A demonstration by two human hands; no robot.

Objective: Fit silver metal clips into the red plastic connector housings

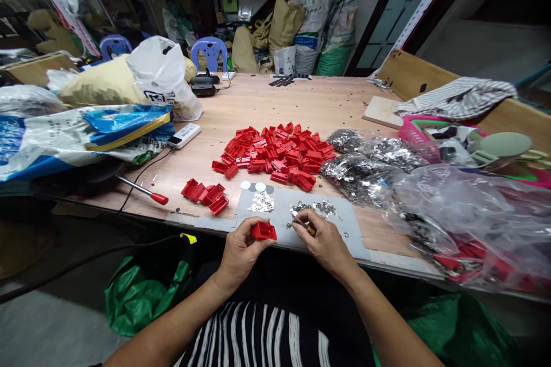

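My left hand [241, 249] is closed around a small red plastic part [263, 231] at the near edge of the table. My right hand [323, 239] pinches a thin tool with a yellow handle [303, 224], its tip over small shiny metal pieces [316, 208] on a grey sheet [348, 229]. A second little heap of metal pieces [262, 202] lies on the same sheet. Beyond it is a large pile of red plastic parts [275, 153], and a smaller group of red parts [205, 193] sits to the left.
Clear bags of metal pieces [370, 169] and more bags [465, 223] fill the right side. A red-handled screwdriver [144, 190], a white remote-like device [184, 135] and sacks [86, 132] lie left. A pink basket [415, 135] is at right. Green bags [142, 292] sit below the table.
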